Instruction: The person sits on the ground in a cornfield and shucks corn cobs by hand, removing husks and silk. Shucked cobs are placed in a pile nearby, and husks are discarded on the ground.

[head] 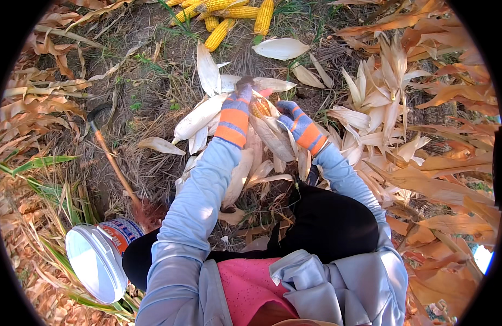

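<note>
Both hands wear grey gloves with orange bands. Between them is a corn ear with yellow-orange kernels (pixel 261 106), partly covered by dry husk (pixel 275 136). My left hand (pixel 235 112) is closed at the top of this ear; its fingertips are partly hidden. My right hand (pixel 298 122) is bent at the ear's right side against the loosened husk. An ear still in its pale husk (pixel 200 118) lies left of my left hand, and another (pixel 238 177) is below it. Husked yellow cobs (pixel 220 33) lie in a heap at the top.
Loose husks (pixel 373 110) are piled at the right. A sickle-like tool with a wooden handle (pixel 116 167) lies at the left. A white plastic bucket (pixel 96 263) lies tipped beside the person's knee. Dry corn leaves (pixel 450 187) line both sides.
</note>
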Available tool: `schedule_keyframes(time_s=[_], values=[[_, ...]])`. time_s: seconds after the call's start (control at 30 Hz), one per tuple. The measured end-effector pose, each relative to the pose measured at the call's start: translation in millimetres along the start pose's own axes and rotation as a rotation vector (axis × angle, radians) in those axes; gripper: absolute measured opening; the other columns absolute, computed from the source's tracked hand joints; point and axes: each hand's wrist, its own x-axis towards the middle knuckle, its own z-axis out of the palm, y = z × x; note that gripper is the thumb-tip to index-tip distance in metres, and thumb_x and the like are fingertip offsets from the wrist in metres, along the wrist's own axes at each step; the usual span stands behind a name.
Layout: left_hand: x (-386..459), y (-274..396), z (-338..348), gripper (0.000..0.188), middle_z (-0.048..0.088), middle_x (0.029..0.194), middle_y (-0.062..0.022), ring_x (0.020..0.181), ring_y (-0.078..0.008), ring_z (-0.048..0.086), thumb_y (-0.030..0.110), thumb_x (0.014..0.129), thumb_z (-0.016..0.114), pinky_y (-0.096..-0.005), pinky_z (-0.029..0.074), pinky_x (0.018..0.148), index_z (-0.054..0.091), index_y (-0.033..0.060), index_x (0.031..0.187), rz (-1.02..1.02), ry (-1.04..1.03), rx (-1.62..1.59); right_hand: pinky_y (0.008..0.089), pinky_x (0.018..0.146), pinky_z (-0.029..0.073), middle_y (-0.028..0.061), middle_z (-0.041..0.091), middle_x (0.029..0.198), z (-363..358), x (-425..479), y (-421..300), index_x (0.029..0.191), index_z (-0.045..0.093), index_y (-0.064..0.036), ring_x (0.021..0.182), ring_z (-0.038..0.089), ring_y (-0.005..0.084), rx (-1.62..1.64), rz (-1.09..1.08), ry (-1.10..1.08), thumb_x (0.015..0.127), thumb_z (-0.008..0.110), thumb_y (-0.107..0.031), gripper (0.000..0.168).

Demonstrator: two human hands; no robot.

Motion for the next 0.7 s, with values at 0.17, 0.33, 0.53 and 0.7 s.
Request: schedule_keyframes(time_s=[0.17, 0.33, 0.53, 0.7], values=[[-6.6, -0.6, -1.4, 0.043, 0.054, 0.094, -0.0160, 0.074, -0.0261, 0.057, 0.039, 0.081, 0.051, -0.0356, 0.050, 0.062, 0.047, 0.0003, 0.101, 0.157, 0.357, 0.008, 0.0307, 0.093, 0.031, 0.0125, 0.042, 0.115, 15.9, 1.3, -31.7, 0.121, 0.034, 0.001, 0.109, 0.040, 0.0205, -0.416, -0.212, 0.178, 0.069, 0.067, -0.017, 0.064], [-18.3, 0.3, 13.7, 0.033, 0.057, 0.086, -0.0093, 0.077, -0.0184, 0.054, 0.034, 0.086, 0.045, -0.0326, 0.045, 0.069, 0.053, 0.0013, 0.089, 0.101, 0.087, -0.574, 0.0313, 0.093, 0.033, 0.0131, 0.032, 0.122, 45.8, 12.8, -11.9, 0.127, 0.020, -0.001, 0.111, 0.036, 0.0203, 0.016, -0.243, 0.210, 0.058, 0.074, -0.008, 0.088], [-3.0, -17.8, 25.0, 0.031, 0.055, 0.087, -0.0096, 0.084, -0.0219, 0.052, 0.034, 0.087, 0.043, -0.0376, 0.043, 0.076, 0.051, 0.0031, 0.087, -0.061, 0.001, -0.892, 0.0287, 0.084, 0.041, 0.0112, 0.043, 0.112, 24.7, 28.0, 8.2, 0.121, 0.029, -0.002, 0.099, 0.046, 0.0175, 0.505, -0.214, 0.279, 0.067, 0.067, -0.009, 0.067], [-10.5, -35.5, 27.4, 0.030, 0.053, 0.088, -0.0098, 0.090, -0.0248, 0.050, 0.034, 0.087, 0.041, -0.0418, 0.042, 0.081, 0.050, 0.0046, 0.085, -0.115, 0.004, -0.918, 0.0303, 0.081, 0.044, 0.0150, 0.054, 0.103, -7.9, 34.8, -0.1, 0.109, 0.045, 0.002, 0.094, 0.053, 0.0219, 0.381, -0.167, 0.221, 0.083, 0.049, -0.020, 0.034]])
